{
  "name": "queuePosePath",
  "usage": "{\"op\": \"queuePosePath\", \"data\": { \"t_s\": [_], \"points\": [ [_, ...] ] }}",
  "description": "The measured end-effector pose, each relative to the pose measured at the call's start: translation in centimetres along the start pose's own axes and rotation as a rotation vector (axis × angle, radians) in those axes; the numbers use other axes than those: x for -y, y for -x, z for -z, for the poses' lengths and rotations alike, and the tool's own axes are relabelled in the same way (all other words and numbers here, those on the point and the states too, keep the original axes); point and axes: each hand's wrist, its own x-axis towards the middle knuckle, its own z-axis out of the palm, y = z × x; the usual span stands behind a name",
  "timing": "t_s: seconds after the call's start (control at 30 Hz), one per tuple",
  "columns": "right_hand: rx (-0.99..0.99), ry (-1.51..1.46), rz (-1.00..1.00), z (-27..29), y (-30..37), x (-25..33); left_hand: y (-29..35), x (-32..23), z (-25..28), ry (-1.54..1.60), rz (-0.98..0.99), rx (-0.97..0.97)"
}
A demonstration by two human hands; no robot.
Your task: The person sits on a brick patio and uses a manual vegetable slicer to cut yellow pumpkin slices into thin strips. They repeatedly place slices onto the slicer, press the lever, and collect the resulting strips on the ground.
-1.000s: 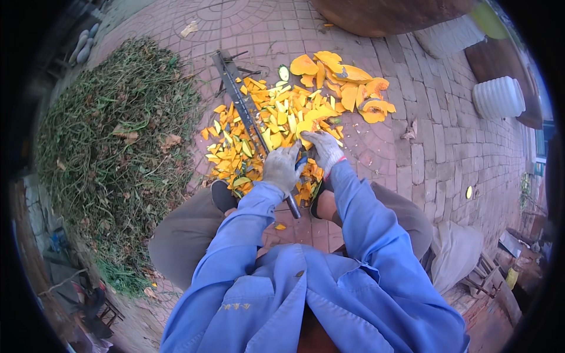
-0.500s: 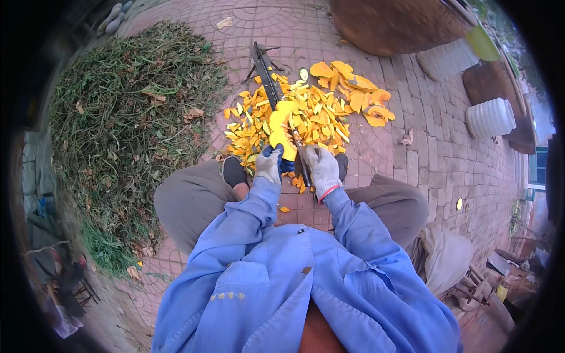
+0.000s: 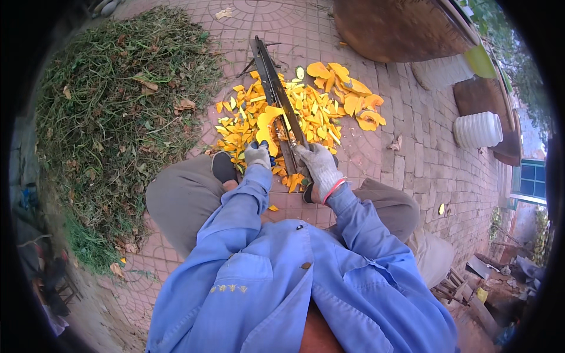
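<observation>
In a grey-white glove with dark blue on its fingers, my left hand (image 3: 257, 155) is closed on the near end of a curved orange pumpkin slice (image 3: 268, 122). The slice lies against a long hinged chopper, between its lower bar (image 3: 266, 82) and its raised dark blade (image 3: 288, 110). My right hand (image 3: 321, 167), in a whitish glove with a red cuff edge, is wrapped round the near end of the blade, whose grip is mostly hidden. Cut pumpkin pieces (image 3: 315, 110) are heaped on both sides of the chopper.
Bigger pumpkin slices (image 3: 353, 88) lie beyond the heap at right. A large mound of dry green vines (image 3: 123, 106) covers the left side. Brown vats (image 3: 406, 29) and a white ribbed bucket (image 3: 478, 129) stand at right. My shoes (image 3: 224, 167) flank the chopper's near end.
The blade has lifted away from the lower bar, with my right hand on its end. My left hand and the pumpkin slice have shifted slightly left. The whole view has tilted a little.
</observation>
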Motion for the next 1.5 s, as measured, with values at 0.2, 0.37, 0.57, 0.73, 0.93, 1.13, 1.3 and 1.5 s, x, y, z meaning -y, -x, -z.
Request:
{"op": "queuePosePath", "data": {
  "t_s": [0.2, 0.37, 0.57, 0.73, 0.93, 1.13, 1.3, 1.5],
  "points": [
    [-0.054, -0.024, -0.022, -0.7, -1.8, -3.8, -4.2, 2.0, 0.4, -0.163, -0.069, 0.059],
    [-0.121, -0.045, 0.054, -0.4, -3.3, -7.0, -3.6, 2.1, 0.1, -0.19, -0.096, 0.113],
    [-0.155, 0.161, 0.022, -0.4, -1.9, -4.5, -1.9, 1.3, 0.3, -0.227, -0.046, 0.126],
    [-0.173, 0.123, 0.073, -1.2, -1.6, -6.2, -2.0, 0.3, 0.2, -0.303, -0.025, 0.139],
    [-0.166, 0.009, 0.05, -0.8, -1.1, -5.7, -3.9, 0.6, -0.1, -0.362, -0.044, 0.157],
    [-0.188, 0.204, 0.051, -0.5, 1.2, -2.7, -6.2, -1.0, -0.7, -0.372, -0.138, 0.139],
    [-0.218, 0.245, 0.142, -0.6, 1.7, -1.4, -6.6, -2.8, -1.2, -0.352, -0.119, 0.155],
    [-0.151, 0.234, -0.027, -1.2, -1.8, -5.3, -9.5, -1.6, -3.4, -0.3, -0.286, 0.141]
  ]
}}
